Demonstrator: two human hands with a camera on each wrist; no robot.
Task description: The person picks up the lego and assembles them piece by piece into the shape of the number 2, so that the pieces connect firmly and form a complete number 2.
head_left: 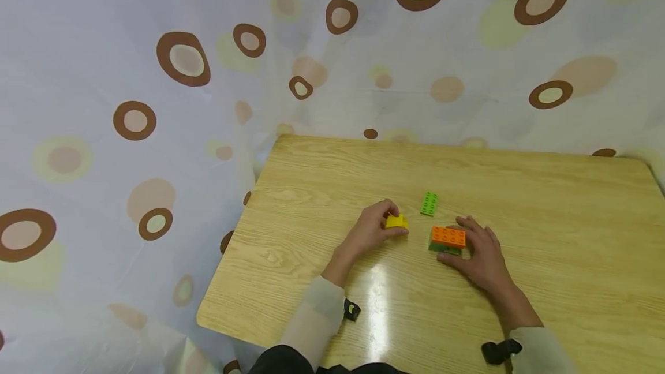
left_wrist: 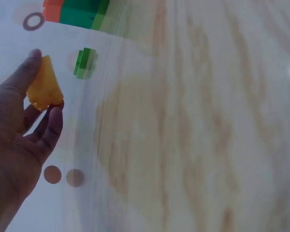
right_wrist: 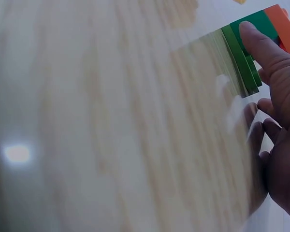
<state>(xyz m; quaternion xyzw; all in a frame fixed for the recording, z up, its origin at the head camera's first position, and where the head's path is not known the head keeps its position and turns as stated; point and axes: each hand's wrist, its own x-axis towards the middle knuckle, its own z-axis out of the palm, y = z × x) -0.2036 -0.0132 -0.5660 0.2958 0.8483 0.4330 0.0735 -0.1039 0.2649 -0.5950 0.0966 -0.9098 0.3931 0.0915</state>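
My left hand (head_left: 375,227) pinches a small yellow toy brick (head_left: 397,222) between thumb and fingers. In the left wrist view this yellow brick (left_wrist: 45,87) narrows toward one end. To the right, a stack of toy bricks (head_left: 447,240) stands on the table, with a studded orange brick (head_left: 449,236) on top of green ones. My right hand (head_left: 483,258) holds that stack, its thumb along the near side and fingers around the far right corner. The thumb lies on a dark green brick (right_wrist: 263,24) in the right wrist view, above a lighter green piece (right_wrist: 239,60).
A flat light green brick (head_left: 429,204) with studs up lies on the wooden table (head_left: 312,189), beyond and between the hands. A patterned curtain (head_left: 291,45) hangs along the table's back and left edges. Glare (head_left: 378,310) shows on the tabletop near the front.
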